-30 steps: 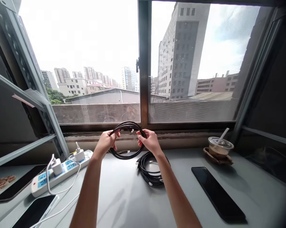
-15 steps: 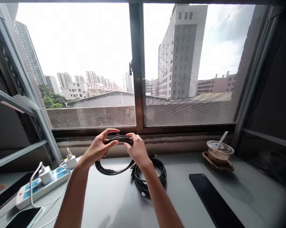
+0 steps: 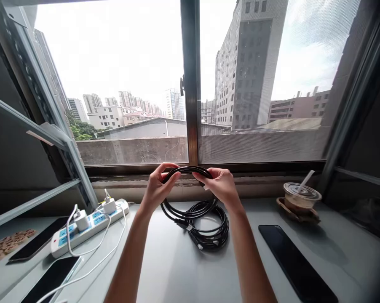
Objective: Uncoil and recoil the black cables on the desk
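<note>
A coiled black cable [image 3: 190,169] is held up between my two hands, its loop hanging over the desk. My left hand [image 3: 160,183] pinches the left side of the loop between thumb and fingers. On the right side, my right hand [image 3: 220,184] is closed round the same coil, thumb in front. A dark connector [image 3: 181,223] hangs at the bottom of the held loop. Behind and below it, a second black cable coil [image 3: 223,229] lies on the desk, with pale connector ends showing at its front. The held loop partly overlaps this coil in view.
White power strip [image 3: 89,227] with plugged chargers and white cords on the left, near a phone [image 3: 49,280] and a dark slab [image 3: 38,240]. A black phone-shaped slab [image 3: 295,261] lies right. Behind it, an iced drink cup [image 3: 300,198] sits on a brown holder. A window closes the back.
My right hand has shifted along the coil to its right side, and both hands now grip it from opposite sides. The loop now faces me more. The camera view has turned slightly left.
</note>
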Tool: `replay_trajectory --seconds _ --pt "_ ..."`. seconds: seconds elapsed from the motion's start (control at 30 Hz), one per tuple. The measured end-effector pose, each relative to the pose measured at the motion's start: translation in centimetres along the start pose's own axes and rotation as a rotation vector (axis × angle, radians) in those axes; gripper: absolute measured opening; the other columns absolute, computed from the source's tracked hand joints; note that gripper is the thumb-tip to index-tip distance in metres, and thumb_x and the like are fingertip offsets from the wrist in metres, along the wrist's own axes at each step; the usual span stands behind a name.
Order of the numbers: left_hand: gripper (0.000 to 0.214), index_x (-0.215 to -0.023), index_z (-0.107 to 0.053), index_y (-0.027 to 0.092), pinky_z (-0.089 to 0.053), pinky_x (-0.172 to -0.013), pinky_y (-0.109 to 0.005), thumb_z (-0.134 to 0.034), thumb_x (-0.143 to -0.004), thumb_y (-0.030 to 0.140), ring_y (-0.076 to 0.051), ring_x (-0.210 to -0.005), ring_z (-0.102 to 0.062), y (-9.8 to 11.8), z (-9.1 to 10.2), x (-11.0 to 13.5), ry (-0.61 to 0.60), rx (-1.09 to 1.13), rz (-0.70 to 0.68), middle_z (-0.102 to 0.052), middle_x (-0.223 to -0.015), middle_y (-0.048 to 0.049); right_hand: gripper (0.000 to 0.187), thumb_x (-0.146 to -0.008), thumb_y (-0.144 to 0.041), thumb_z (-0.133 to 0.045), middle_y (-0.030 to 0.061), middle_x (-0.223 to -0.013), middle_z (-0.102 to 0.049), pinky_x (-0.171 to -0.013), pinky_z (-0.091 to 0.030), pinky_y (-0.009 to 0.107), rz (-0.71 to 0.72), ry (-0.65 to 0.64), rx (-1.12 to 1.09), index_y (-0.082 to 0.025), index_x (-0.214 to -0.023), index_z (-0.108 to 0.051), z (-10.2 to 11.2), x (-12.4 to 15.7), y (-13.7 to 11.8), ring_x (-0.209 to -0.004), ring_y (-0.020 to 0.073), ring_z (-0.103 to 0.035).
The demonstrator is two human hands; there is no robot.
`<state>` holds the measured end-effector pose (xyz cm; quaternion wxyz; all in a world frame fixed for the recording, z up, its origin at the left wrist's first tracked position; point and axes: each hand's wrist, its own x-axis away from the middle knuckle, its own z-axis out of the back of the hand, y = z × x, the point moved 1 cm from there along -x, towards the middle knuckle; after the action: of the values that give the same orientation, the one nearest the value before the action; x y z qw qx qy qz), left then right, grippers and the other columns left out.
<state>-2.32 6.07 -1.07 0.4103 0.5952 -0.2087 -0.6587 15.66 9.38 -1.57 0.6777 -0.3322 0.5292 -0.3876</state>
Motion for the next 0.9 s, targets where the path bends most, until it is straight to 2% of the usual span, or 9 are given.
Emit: replay_trajectory --seconds 0.13,0.23,0.37,0.43,0.5,0.57,0.6,0.73,0.9 --pt "0.026 -0.089 -0.051 0.017 -0.02 -0.04 -0.016 -0.059 -0.08 0.04 -0.005 -0.042 -0.025 0.3 -2.1 0.4 0.162 -0.07 -0.105 -0.037 -0.049 0.0085 0.046 -0.063 -0.06 -0.067 -0.0004 -0.055 -0.056 -0.044 -0.032 0.02 -0.128 -0.235 -0.286 -0.014 -0.064 -0.062 0.9 0.1 0.0 -0.047 0.008 -0.048" --pt "0.022 -0.08 -0.051 0.017 -0.024 -0.043 -0.017 -0.053 -0.084 0.039 -0.006 -0.045 -0.028 0.7 -3.2 1.0 0.187 -0.185 -0.144 -0.037 -0.051 0.0072 0.047 -0.069 -0.06 -0.062 -0.0013 -0.046 -0.052 -0.043 -0.034 0.019 -0.189 -0.395 -0.408 -0.014 -0.058 -0.057 1.5 0.6 -0.4 -0.04 0.0073 -0.047" --pt "0.027 -0.068 -0.051 0.016 -0.028 -0.046 -0.018 -0.051 -0.084 0.037 -0.006 -0.046 -0.032 1.4 -2.7 1.2 0.223 -0.292 -0.193 -0.038 -0.05 0.0059 0.05 -0.075 -0.061 -0.054 -0.0025 -0.04 -0.048 -0.043 -0.039 0.02 -0.161 -0.463 -0.474 -0.015 -0.055 -0.053 1.4 1.2 -1.6 -0.036 0.007 -0.044" --pt "0.03 -0.063 -0.048 0.016 -0.028 -0.044 -0.018 -0.052 -0.083 0.038 -0.006 -0.045 -0.032 1.5 -1.8 1.0 0.267 -0.262 -0.171 -0.037 -0.049 0.0058 0.046 -0.076 -0.06 -0.053 0.0008 -0.052 -0.058 -0.05 -0.046 0.022 -0.087 -0.392 -0.392 -0.015 -0.066 -0.059 1.1 1.5 -2.2 -0.048 0.0105 -0.055" --pt "0.035 -0.06 -0.045 0.017 -0.025 -0.039 -0.019 -0.053 -0.082 0.043 -0.006 -0.04 -0.028 1.5 -0.9 0.7 0.269 -0.126 -0.076 -0.032 -0.045 0.0068 0.041 -0.073 -0.054 -0.062 0.006 -0.083 -0.067 -0.059 -0.05 0.024 0.101 -0.179 -0.178 -0.017 -0.091 -0.064 0.8 1.7 -2.7 -0.076 0.0168 -0.063" --pt "0.038 -0.06 -0.043 0.018 -0.019 -0.033 -0.019 -0.055 -0.08 0.049 -0.006 -0.035 -0.022 1.5 -0.4 0.5 0.247 0.047 0.053 -0.027 -0.041 0.0084 0.048 -0.068 -0.045 -0.07 0.0064 -0.11 -0.062 -0.065 -0.052 0.026 0.328 0.05 0.061 -0.023 -0.11 -0.06 0.5 1.8 -2.9 -0.097 0.0205 -0.06" --pt "0.039 -0.061 -0.044 0.018 -0.016 -0.031 -0.019 -0.057 -0.078 0.05 -0.005 -0.033 -0.02 1.6 -0.3 0.5 0.239 0.112 0.104 -0.026 -0.039 0.0091 0.049 -0.069 -0.041 -0.071 0.0053 -0.116 -0.059 -0.068 -0.052 0.027 0.427 0.126 0.143 -0.026 -0.114 -0.059 0.3 1.8 -3.0 -0.1 0.0205 -0.059" --pt "0.039 -0.062 -0.047 0.017 -0.015 -0.029 -0.017 -0.063 -0.073 0.05 -0.003 -0.032 -0.019 2.5 -0.9 0.9 0.238 0.214 0.177 -0.027 -0.038 0.0096 0.023 -0.082 -0.031 -0.06 0.0017 -0.109 -0.063 -0.083 -0.05 0.027 0.676 0.2 0.222 -0.028 -0.105 -0.064 -0.5 1.4 -2.5 -0.096 0.0158 -0.061" --pt "0.043 -0.064 -0.048 0.015 -0.01 -0.029 -0.016 -0.067 -0.069 0.053 -0.002 -0.032 -0.016 2.4 -1.5 0.9 0.128 0.356 0.319 -0.021 -0.04 0.0112 0.016 -0.086 -0.028 -0.056 0.0001 -0.1 -0.067 -0.083 -0.049 0.025 0.729 0.252 0.247 -0.026 -0.094 -0.068 -0.5 1.0 -1.7 -0.092 0.0146 -0.064"
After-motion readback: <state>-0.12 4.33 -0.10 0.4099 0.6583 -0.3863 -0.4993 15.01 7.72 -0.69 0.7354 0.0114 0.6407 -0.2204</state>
